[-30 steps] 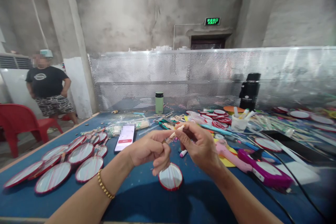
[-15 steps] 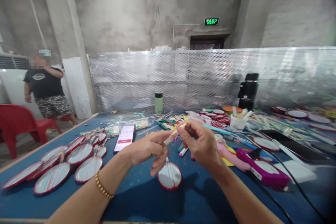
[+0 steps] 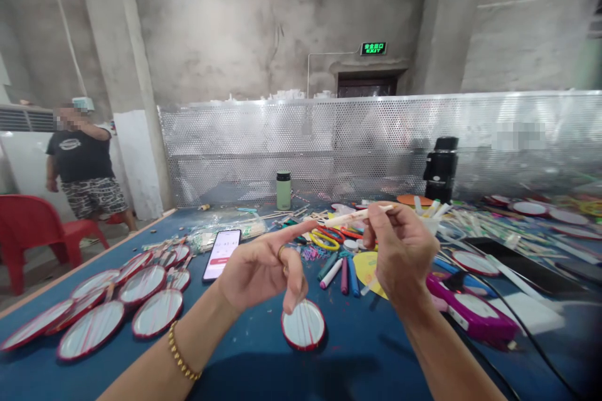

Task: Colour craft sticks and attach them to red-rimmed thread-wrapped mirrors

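My right hand pinches a pale, slim stick with faint darker marks. The stick lies almost level, its free end towards the left. My left hand holds nothing: its index finger stretches out with the tip close to that free end, the other fingers loosely bent. I cannot tell whether fingertip and stick touch. Below my left hand, a round red-rimmed disc with a pale face and thin strings across it lies on the blue table.
Several red-rimmed discs lie left, near a lit phone. Markers, yellow-handled scissors and a yellow sheet lie mid-table. A purple device with cables is right. Bottles stand behind. A person stands far left.
My right hand has moved right with the stick, drawing it away from my left hand. My left fingers have come off the stick and the index finger now points out.
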### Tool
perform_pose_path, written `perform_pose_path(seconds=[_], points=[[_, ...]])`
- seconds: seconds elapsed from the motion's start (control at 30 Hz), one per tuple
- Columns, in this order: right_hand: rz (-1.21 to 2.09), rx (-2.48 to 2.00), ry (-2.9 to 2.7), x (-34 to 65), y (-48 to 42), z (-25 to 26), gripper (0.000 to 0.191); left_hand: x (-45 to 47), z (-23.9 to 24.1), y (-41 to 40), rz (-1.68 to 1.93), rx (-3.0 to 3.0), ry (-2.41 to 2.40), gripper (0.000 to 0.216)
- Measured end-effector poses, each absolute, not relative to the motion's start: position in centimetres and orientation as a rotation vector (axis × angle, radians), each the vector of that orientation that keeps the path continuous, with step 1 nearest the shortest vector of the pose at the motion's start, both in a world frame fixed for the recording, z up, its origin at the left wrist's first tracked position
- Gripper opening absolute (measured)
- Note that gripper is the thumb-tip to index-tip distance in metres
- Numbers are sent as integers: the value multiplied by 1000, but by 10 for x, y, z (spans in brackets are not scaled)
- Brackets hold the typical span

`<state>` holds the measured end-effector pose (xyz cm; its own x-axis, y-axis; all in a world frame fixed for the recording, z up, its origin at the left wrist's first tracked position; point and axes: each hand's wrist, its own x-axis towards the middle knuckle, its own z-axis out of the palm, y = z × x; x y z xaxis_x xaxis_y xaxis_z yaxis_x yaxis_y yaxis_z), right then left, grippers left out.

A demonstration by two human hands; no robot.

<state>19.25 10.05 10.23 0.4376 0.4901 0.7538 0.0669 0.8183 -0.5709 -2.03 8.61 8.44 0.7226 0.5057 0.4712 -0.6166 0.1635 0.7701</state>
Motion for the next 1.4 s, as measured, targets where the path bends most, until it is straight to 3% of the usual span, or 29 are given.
perform_pose_path(seconds=[0.13,0.27,0.63,1.4], points=[[296,-604,-1201,188,99,98,20,-15,91,71,828,1054,-218,66],[347,-613,-1335,182,96,93,20,-4,89,47,937,922,-288,77],[523,-663,-1687,165,83,80,22,9,38,7,1256,534,-451,70],[489,-613,-1848,156,81,72,17,3,34,4,1256,487,-564,76]])
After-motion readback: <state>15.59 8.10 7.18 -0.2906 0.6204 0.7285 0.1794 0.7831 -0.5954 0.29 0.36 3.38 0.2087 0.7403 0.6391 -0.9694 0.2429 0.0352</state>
